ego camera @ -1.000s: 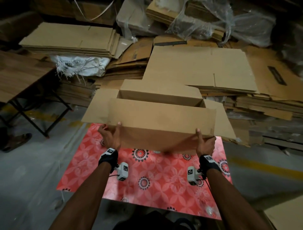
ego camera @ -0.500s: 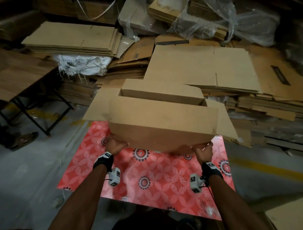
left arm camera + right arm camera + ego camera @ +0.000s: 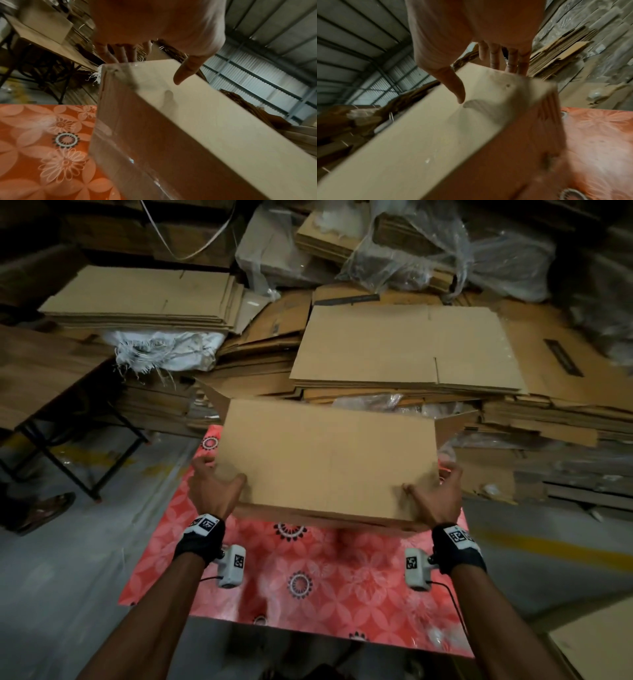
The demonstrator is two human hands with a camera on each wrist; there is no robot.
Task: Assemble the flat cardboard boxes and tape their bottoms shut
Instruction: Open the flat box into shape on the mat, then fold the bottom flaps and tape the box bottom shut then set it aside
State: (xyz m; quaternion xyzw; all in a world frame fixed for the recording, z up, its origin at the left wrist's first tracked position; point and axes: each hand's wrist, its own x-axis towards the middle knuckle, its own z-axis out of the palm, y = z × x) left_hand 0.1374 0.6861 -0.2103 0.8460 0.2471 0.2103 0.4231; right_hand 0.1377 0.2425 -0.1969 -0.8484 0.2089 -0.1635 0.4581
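Note:
I hold an assembled brown cardboard box (image 3: 329,460) in the air over a red floral sheet (image 3: 308,583). One plain closed panel faces me, and loose flaps stick out at its far corners. My left hand (image 3: 214,486) grips the near left corner, thumb on the facing panel and fingers down the end wall. My right hand (image 3: 436,496) grips the near right corner the same way. In the left wrist view the thumb (image 3: 185,73) lies on the box (image 3: 197,121). The right wrist view shows the thumb (image 3: 453,86) pressing the box (image 3: 428,135), blurred.
Stacks of flat cardboard (image 3: 404,350) lie behind the sheet, more at back left (image 3: 144,299) over a white sack (image 3: 164,350). A wooden table on black legs (image 3: 41,378) stands left, with a sandalled foot (image 3: 44,510) beside it. Another cardboard piece (image 3: 596,642) sits at bottom right.
The box has tipped away from me: its open top no longer shows and a closed panel faces me. Both hands shifted from under the lower edge to the near corners.

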